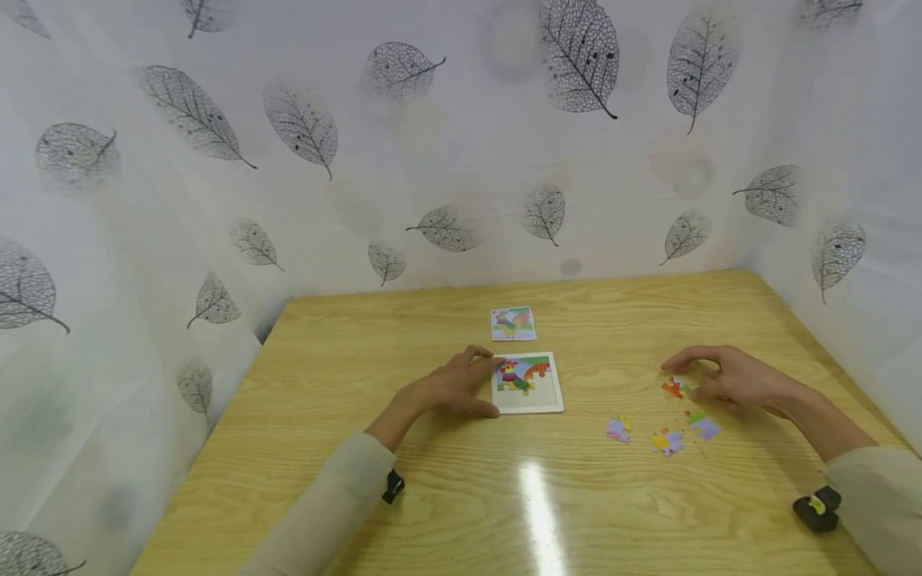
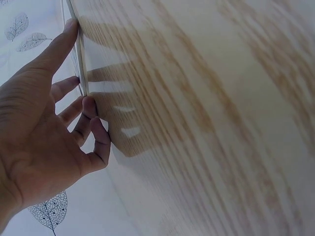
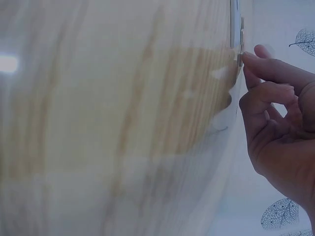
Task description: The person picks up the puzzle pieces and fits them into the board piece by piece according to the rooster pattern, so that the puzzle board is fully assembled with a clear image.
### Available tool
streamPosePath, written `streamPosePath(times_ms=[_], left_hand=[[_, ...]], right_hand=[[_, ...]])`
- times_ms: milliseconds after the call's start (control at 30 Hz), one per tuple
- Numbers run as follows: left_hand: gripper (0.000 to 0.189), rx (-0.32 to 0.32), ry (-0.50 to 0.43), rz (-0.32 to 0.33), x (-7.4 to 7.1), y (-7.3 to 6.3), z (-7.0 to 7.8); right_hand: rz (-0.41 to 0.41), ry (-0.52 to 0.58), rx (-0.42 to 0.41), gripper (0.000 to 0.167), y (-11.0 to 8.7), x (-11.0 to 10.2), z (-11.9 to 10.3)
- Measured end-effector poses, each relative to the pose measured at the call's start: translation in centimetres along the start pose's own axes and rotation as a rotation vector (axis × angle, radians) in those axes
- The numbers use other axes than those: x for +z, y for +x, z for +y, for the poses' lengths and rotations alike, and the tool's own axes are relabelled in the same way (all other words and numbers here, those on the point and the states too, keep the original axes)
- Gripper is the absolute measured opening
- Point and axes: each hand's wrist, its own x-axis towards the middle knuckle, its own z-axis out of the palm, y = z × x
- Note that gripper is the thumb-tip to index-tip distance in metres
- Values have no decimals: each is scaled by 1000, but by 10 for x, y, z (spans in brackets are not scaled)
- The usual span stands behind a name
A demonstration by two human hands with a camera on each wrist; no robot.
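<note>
A square white puzzle tray lies on the table, its rooster picture partly filled in along the top and left. My left hand holds the tray at its left side, thumb by the near corner and index finger over the far one. The left wrist view shows the thumb against the tray's thin edge, with the outer fingers bent close to the tabletop. To the right, my right hand arches over an orange puzzle piece, index finger and thumb apart around it. In the right wrist view, a fingertip meets a piece's edge.
Other loose pieces lie nearby: a lilac and yellow one, a yellow-orange one, and a green and lilac one. A rooster picture card lies beyond the tray. Leaf-print curtains surround the wooden table.
</note>
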Motion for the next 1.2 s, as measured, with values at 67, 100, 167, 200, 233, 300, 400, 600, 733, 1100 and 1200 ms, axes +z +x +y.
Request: streamPosePath(times_ms=[67, 100, 167, 200, 233, 300, 400, 600, 733, 1100, 1200], left_hand=[[89, 0, -2, -2, 0, 0, 0], [90, 0, -5, -1, 0, 0, -1], [90, 2, -7, 0, 0, 0, -1], [90, 2, -8, -1, 0, 0, 0], [90, 2, -7, -1, 0, 0, 0], [89, 1, -4, -1, 0, 0, 0], [88, -5, 4, 0, 0, -1, 1], [89, -11, 13, -1, 0, 0, 2], [88, -9, 8, 4, 1, 1, 1], [88, -9, 12, -2, 0, 1, 3], [88, -3, 20, -1, 0, 1, 4]], right_hand=[[-8, 6, -14, 49, 1, 0, 0], [-10, 9, -19, 50, 1, 1, 1], [-16, 14, -29, 50, 3, 1, 1], [-20, 18, -34, 50, 3, 2, 2], [-24, 20, -39, 49, 4, 2, 2], [-26, 19, -43, 47, 5, 2, 3], [-29, 15, -43, 42, 6, 3, 4], [-37, -17, -75, 41, 9, 4, 4], [-43, -39, -114, 37, 8, 4, 6], [26, -242, -196, 22, 10, 7, 4], [42, -267, -192, 21, 12, 9, -1]])
